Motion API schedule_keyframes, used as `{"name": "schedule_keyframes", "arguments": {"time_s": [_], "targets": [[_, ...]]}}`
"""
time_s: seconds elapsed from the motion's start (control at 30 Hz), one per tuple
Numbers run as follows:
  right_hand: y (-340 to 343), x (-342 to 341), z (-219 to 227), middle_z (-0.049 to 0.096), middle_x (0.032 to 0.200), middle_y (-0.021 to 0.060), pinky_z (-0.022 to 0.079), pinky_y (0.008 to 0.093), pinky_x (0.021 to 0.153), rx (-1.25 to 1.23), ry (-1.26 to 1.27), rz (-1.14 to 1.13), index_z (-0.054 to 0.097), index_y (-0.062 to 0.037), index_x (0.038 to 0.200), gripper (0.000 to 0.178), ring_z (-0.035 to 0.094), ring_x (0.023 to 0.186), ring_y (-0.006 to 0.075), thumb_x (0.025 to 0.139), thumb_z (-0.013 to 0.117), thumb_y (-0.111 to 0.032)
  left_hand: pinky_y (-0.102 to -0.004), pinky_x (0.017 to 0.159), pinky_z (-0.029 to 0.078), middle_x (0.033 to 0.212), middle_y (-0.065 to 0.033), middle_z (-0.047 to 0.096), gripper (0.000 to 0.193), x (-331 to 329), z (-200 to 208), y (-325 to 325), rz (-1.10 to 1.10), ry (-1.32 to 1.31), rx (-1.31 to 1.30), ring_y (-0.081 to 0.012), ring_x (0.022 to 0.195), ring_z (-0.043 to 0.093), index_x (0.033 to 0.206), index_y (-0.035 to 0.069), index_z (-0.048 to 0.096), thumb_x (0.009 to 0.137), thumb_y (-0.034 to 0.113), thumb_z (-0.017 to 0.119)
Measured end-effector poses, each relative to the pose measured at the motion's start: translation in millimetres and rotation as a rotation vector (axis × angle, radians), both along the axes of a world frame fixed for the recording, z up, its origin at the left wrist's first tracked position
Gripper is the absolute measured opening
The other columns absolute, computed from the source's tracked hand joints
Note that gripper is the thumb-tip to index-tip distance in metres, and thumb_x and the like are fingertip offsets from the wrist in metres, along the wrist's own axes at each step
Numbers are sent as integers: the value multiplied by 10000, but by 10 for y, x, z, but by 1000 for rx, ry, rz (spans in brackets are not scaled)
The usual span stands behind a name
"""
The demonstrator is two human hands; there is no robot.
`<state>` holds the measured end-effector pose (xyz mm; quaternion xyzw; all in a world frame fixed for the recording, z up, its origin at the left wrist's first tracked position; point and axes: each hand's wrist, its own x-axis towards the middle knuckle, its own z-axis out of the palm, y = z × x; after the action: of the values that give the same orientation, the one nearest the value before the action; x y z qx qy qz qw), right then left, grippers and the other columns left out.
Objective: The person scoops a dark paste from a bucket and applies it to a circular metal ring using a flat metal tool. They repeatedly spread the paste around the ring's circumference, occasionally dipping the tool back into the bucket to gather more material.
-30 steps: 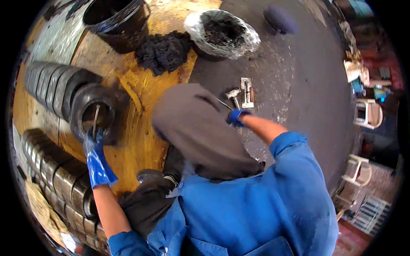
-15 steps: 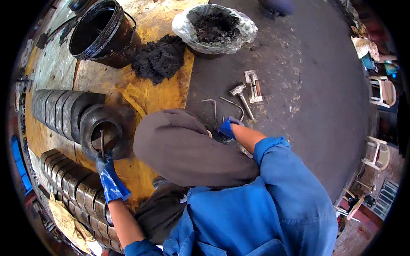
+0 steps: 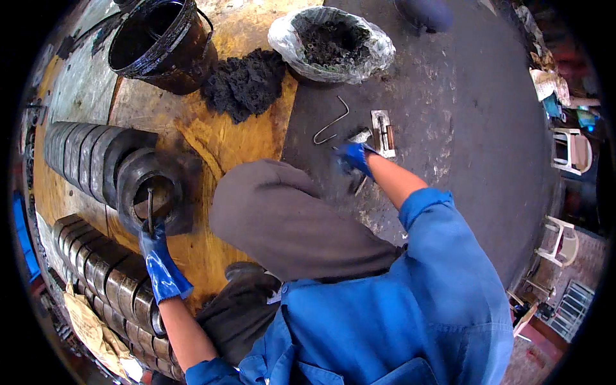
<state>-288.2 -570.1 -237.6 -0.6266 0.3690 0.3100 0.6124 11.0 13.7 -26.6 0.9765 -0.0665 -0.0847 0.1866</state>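
Observation:
My left hand (image 3: 157, 253), in a blue glove, is closed round a thin metal rod (image 3: 151, 205). The rod stands up across the opening of a thick dark ring (image 3: 131, 186), at the near end of a row of similar black ring-shaped pieces (image 3: 86, 157). On the dark floor to the right, my gloved right hand (image 3: 353, 157) is closed over a hammer (image 3: 362, 136); its head shows beyond the glove and its handle below. Motion smears these fingers. A bent metal rod (image 3: 330, 125) lies just beyond that hand, and a plastering trowel (image 3: 384, 133) lies beside it.
A dark-stained bucket (image 3: 186, 64) stands far left, next to a heap of black material (image 3: 247, 86). A plastic-lined tub (image 3: 282, 35) holds more dark stuff. Brown-black pieces (image 3: 122, 282) are stacked near left, beside a paper sack (image 3: 93, 327). White chairs (image 3: 571, 151) stand far right.
My right hand has moved away from me onto the hammer. The bent rods have shifted, one now lying farther off. My left hand stays on its rod at the ring.

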Motion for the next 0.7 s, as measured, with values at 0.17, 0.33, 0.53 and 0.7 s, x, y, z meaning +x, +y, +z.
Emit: {"name": "schedule_keyframes", "arguments": {"time_s": [0.17, 0.33, 0.53, 0.7], "targets": [[314, -609, 535, 591, 1196, 297, 532, 529, 782, -77, 408, 13, 548, -88, 1293, 476, 626, 1059, 360, 916, 587, -375, -416, 824, 507, 1031, -211, 692, 469, 31, -116, 171, 4, 3, -8, -349, 963, 663, 1129, 22, 661, 863, 408, 664], [214, -757, -310, 693, 980, 141, 521, 389, 673, -127, 286, -218, 676, -70, 1074, 305, 644, 818, 234, 930, 581, -322, -416, 825, 505, 1013, -210, 693, 462, -25, -53, 126, 43, -32, -4, -354, 962, 661, 1121, 20, 663, 863, 403, 653], [126, 96, 329, 688, 998, 145, 516, 395, 775, -346, -291, 168, 651, -81, 1050, 277, 647, 876, 293, 913, 555, -302, -418, 828, 504, 1007, -209, 693, 468, 43, -82, 155, 2, 6, -20, -356, 966, 661, 1111, 19, 664, 858, 413, 655], [-237, -4, 323, 693, 891, 173, 519, 377, 729, -1301, -384, 706, 674, -85, 987, 240, 667, 814, 319, 797, 583, -200, -414, 827, 503, 1000, -189, 699, 460, 0, -43, -20, 30, 16, -19, -344, 959, 667, 1104, 36, 671, 854, 422, 666]]}}
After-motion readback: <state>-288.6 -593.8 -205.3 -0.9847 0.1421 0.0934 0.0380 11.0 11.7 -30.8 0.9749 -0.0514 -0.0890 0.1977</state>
